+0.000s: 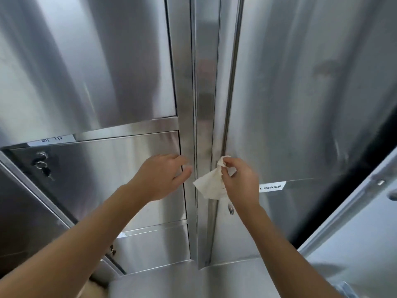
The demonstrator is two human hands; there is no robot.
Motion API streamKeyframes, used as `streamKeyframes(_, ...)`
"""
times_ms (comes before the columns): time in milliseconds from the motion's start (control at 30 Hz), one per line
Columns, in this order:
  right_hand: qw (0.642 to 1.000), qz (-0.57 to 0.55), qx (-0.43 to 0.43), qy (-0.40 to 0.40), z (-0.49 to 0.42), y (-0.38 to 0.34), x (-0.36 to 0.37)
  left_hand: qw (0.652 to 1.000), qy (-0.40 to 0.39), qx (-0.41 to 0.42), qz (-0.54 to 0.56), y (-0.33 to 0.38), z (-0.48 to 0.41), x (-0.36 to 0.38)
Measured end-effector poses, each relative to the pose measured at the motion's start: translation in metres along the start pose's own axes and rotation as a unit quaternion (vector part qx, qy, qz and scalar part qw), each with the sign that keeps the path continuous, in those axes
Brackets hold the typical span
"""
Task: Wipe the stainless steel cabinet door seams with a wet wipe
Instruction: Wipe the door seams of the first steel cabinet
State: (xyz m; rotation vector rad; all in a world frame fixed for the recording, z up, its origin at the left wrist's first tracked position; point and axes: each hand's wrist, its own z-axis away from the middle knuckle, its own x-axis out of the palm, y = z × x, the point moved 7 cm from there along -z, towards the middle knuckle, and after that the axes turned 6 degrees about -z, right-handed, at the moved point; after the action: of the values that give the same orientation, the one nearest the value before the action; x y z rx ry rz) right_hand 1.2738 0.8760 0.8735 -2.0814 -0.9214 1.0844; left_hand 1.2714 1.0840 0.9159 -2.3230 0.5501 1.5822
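A stainless steel cabinet fills the view, with a vertical seam (227,117) running down between its centre post and the right door (300,104). My right hand (240,179) pinches a white wet wipe (209,186) and presses its upper tip against that seam at about mid height; the rest of the wipe hangs loose below. My left hand (163,175) rests flat with fingers apart on the right edge of a lower left door (107,168), beside the centre post, holding nothing.
A lock with keys (41,164) hangs on the lower left door. White labels sit on the left door frame (51,140) and the right door (272,187). A small latch (231,209) sits below the wipe. Another steel door (365,233) stands open at the right.
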Motion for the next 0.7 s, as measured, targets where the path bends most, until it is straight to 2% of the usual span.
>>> streamKeyframes(167,0.998,0.005,-0.021,0.054,-0.031,-0.023,0.000,0.999,0.015,0.029,-0.015,-0.005,-0.011,-0.004)
streamKeyframes(367,0.992,0.043,-0.043,0.114,-0.037,-0.017,0.015,0.999,0.006,0.050,-0.013,-0.017,-0.016,0.000)
streamKeyframes(467,0.990,0.036,-0.007,0.138,-0.031,-0.003,0.023,0.999,-0.006,0.051,0.002,-0.019,-0.013,0.011)
streamKeyframes(700,0.985,0.038,0.146,0.090,0.013,0.060,0.060,0.998,-0.021,0.057,0.026,-0.019,-0.004,0.040)
